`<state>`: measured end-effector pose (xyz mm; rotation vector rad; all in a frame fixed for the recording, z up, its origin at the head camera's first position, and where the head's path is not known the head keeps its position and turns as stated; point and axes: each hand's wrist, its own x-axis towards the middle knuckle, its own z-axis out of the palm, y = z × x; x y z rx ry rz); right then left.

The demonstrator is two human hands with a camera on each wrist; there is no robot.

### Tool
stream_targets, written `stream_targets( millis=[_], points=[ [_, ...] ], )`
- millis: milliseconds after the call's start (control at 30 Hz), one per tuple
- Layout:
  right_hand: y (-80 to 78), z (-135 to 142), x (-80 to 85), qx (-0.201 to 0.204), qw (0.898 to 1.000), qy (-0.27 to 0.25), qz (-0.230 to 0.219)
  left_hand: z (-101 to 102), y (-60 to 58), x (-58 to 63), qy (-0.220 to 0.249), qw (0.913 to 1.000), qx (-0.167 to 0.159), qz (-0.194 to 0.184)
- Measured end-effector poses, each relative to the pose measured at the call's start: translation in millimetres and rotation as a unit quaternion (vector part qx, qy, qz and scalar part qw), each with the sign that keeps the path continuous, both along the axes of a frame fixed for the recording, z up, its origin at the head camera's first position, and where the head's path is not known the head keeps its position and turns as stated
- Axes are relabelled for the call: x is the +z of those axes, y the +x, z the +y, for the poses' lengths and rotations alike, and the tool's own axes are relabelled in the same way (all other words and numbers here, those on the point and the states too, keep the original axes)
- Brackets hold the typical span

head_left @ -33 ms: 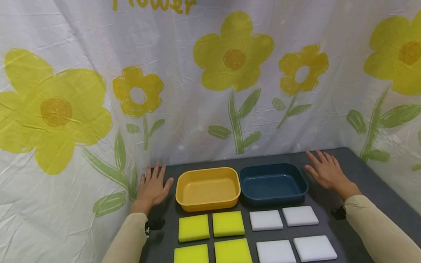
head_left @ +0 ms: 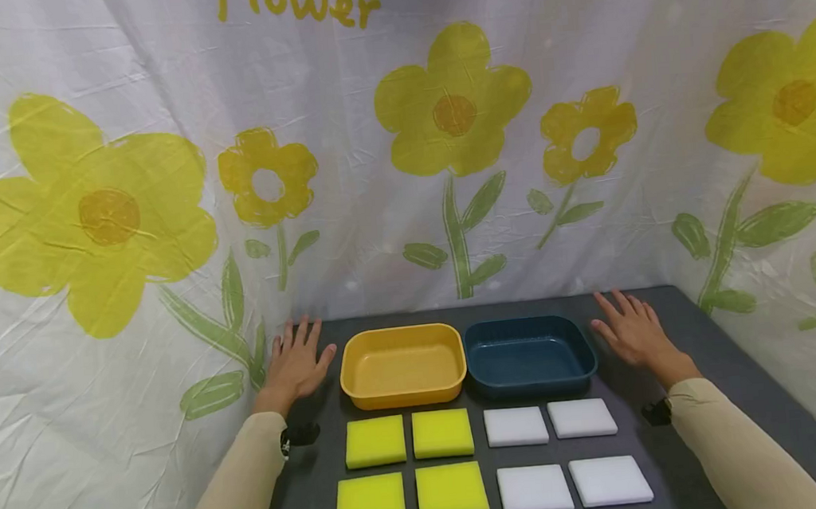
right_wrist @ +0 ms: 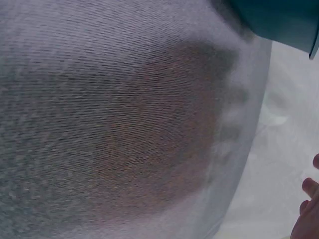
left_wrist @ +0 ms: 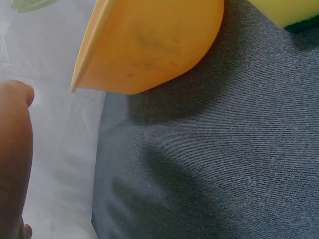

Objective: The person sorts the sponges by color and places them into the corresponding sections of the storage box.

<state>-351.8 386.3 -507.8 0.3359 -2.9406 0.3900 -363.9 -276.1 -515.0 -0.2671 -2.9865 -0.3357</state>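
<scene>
My left hand (head_left: 298, 368), fingers spread and holding nothing, is to the left of a yellow-orange plastic basin (head_left: 405, 399). On the other side, my right hand (head_left: 637, 334) reaches out empty beside a dark blue basin (head_left: 534, 389). Both basins stand side by side with nothing inside. In front of the yellow basin lie several yellow sponges (head_left: 442, 433) in two rows; one shows a dark green underside (left_wrist: 304, 23) in the left wrist view. Several white sponge blocks (head_left: 535, 490) lie in two rows before the blue basin. Each hand casts a shadow on the cloth below it.
A dark grey cloth (head_left: 478, 417) covers the table. White curtains (head_left: 349, 235) with printed yellow flowers rise behind its back edge and close in the left and right sides. A dark band with a small device (head_left: 300, 436) sits on each wrist.
</scene>
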Motion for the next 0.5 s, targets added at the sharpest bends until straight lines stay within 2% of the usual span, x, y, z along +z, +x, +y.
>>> stream_targets(
  millis=[133, 233, 300, 400, 500],
  points=[
    [5.4, 2, -3.2, -0.001, 1.0, -0.013, 0.003, 0, 1.3, -0.3, 0.004, 1.0, -0.002, -0.003],
    [10.8, 4, -5.2, 0.006, 0.999, -0.024, 0.023, 1, 1.6, 0.2, 0.013, 0.9999, -0.005, 0.003],
    [15.9, 5, -4.7, 0.014, 0.999, -0.029, 0.032, 3, 1.0, 0.5, 0.031, 0.9995, -0.007, 0.008],
    [31.1, 7, -3.3, 0.029, 0.998, -0.038, 0.033, 7, -0.6, -2.5, 0.092, 0.9958, -0.008, 0.004],
    [51.9, 6, 0.6, 0.038, 0.998, -0.047, 0.021, 13, -2.6, -8.8, 0.181, 0.9833, -0.002, -0.013]
  ],
)
